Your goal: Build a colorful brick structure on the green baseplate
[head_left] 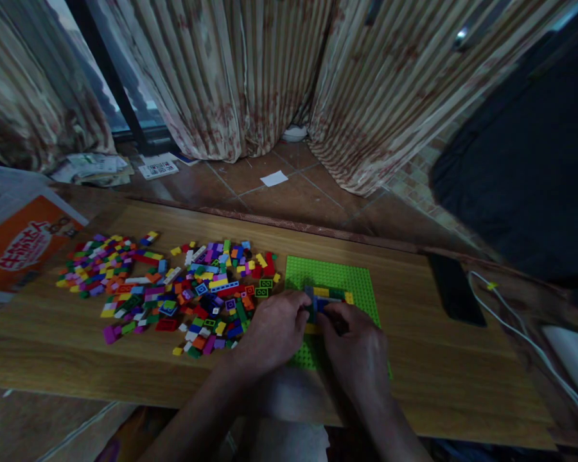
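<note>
A bright green studded baseplate [330,265] lies on the wooden table, with a low structure of toy bricks [334,294] in yellow, green, blue and other colours on it. My left hand [278,326] is at the structure's left side, thumb and fingers closed against a grey-blue toy brick [310,295] that stands higher than the rest. My right hand [359,343] reaches in from the right, its fingers curled in at the front of the structure beside a dark blue brick [322,303]. Whatever its fingertips hold is hidden. Both hands cover part of the structure.
Many loose toy bricks [192,292] spread over the left half of the table [77,346]. A clear box with an orange label [29,240] stands at the far left. A black phone-like slab [455,289] and a white cable [515,321] lie to the right.
</note>
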`<state>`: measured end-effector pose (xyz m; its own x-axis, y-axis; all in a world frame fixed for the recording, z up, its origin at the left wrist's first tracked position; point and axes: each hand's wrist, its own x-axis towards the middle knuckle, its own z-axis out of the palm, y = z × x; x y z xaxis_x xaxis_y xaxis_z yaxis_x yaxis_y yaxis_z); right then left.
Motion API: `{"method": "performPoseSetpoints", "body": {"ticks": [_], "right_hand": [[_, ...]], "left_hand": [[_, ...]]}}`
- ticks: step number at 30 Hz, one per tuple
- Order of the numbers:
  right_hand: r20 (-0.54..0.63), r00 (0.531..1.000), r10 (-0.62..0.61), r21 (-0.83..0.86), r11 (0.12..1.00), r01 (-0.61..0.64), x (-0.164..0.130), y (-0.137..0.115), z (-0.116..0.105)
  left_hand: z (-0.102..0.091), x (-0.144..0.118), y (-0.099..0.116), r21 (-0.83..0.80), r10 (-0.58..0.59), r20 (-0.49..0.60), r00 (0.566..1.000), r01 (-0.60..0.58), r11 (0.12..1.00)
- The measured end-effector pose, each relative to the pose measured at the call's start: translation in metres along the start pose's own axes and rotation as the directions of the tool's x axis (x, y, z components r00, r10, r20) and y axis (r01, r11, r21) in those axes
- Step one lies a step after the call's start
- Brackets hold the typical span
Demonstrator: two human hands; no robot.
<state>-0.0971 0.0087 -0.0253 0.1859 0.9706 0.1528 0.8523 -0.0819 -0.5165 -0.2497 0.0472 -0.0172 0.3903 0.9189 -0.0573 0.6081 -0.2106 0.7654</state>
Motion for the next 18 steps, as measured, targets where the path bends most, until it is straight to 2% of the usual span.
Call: {"method": "performPoseSetpoints", "body": {"ticks": [10,15,18], "right_hand": [[-0.033,0.999,-0.042,-0.044,0.998,0.041,-0.0007,0.0017,-0.0002],[-0.050,0.994,-0.092,-0.007,0.996,0.092,-0.0009,0.0015,0.0016],[-0.060,0.995,-0.079,0.028,0.996,0.081,0.0000,0.0026,0.0022]], "left_hand": [[-0.0016,-0.0016,0.0012,0.005,0.007,0.009,1.000,-0.007,1.000],[-0.0009,-0.0003,0.0001,-0.001,0.000,0.007,1.000,0.000,1.000],[-0.0002,0.0000,-0.0010,-0.002,0.000,0.009,1.000,0.000,1.000]]}}
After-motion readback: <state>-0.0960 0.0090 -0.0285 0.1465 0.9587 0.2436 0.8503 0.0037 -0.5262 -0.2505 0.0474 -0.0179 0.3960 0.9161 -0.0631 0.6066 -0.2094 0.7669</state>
